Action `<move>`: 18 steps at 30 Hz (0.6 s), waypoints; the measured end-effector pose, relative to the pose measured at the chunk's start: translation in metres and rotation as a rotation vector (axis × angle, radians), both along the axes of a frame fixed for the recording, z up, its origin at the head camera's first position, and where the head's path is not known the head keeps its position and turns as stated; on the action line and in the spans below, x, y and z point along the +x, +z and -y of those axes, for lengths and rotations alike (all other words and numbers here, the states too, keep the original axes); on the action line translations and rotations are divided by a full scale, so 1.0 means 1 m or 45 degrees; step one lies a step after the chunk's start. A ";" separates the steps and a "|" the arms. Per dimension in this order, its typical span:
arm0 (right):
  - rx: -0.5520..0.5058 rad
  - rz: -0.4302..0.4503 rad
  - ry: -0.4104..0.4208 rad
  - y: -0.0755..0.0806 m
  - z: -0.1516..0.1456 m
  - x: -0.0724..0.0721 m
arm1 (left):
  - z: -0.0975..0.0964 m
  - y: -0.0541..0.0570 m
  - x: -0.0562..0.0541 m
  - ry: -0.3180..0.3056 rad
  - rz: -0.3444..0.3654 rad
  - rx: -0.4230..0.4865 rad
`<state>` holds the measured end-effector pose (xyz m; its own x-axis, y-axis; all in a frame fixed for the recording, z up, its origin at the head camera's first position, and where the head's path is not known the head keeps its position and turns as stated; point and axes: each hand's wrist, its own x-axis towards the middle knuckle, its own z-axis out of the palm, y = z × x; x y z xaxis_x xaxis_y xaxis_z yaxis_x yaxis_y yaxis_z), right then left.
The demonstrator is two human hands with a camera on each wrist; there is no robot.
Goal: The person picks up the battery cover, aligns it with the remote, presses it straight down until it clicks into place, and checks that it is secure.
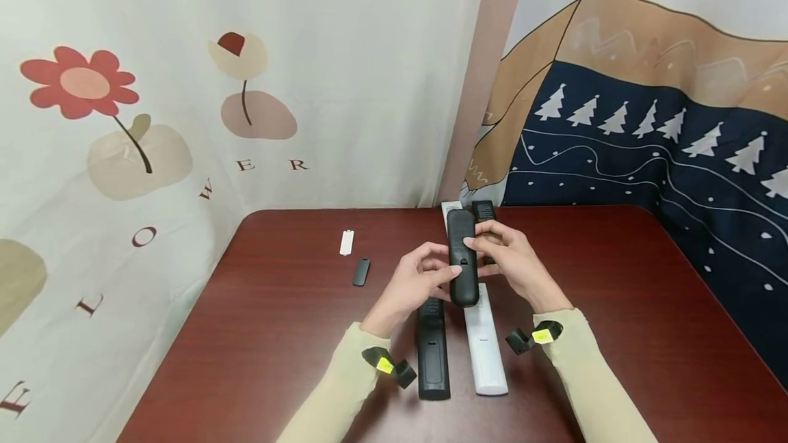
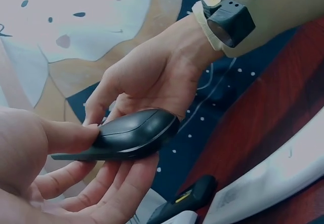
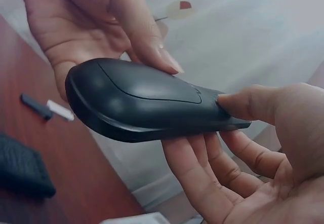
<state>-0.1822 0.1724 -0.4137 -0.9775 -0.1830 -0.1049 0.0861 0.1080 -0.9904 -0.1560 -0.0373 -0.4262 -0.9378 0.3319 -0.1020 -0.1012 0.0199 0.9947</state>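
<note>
A black remote control [image 1: 463,251] is held above the table between both hands, its back with the battery cover outline facing up. My left hand [image 1: 415,280] grips its left edge and lower part, thumb on top and fingers beneath. From the right, my right hand [image 1: 517,262] pinches it near the middle, its thumb by the small notch in the right wrist view. In that view the cover seam curves across the remote's back [image 3: 136,89]. Below the hands lie another black remote [image 1: 434,361] and a white remote [image 1: 485,347], side by side.
Left of the hands, a small white cover [image 1: 347,243] and a small dark cover [image 1: 361,272] lie on the reddish-brown table [image 1: 277,333]. At the back edge a white remote [image 1: 451,206] and a black remote [image 1: 484,210] show partly behind the held one. Printed curtains [image 1: 369,87] hang behind.
</note>
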 end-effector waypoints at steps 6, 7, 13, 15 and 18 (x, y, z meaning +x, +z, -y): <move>0.024 0.032 -0.006 -0.006 -0.010 0.003 | -0.011 -0.005 0.002 -0.002 0.004 -0.035; 0.040 0.034 -0.006 -0.007 -0.012 0.003 | -0.013 -0.006 0.002 -0.002 0.008 -0.046; 0.146 0.079 -0.025 -0.016 -0.026 0.008 | -0.025 -0.013 0.005 -0.011 0.011 -0.109; 0.169 0.093 -0.023 -0.018 -0.031 0.011 | -0.030 -0.014 0.007 -0.015 0.009 -0.121; 0.194 0.105 -0.019 -0.021 -0.041 0.014 | -0.039 -0.015 0.010 -0.026 0.000 -0.165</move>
<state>-0.1677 0.2135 -0.4351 -0.9669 -0.1442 -0.2102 0.1691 0.2541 -0.9523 -0.1459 0.0018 -0.4409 -0.9310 0.3348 -0.1451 -0.0993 0.1500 0.9837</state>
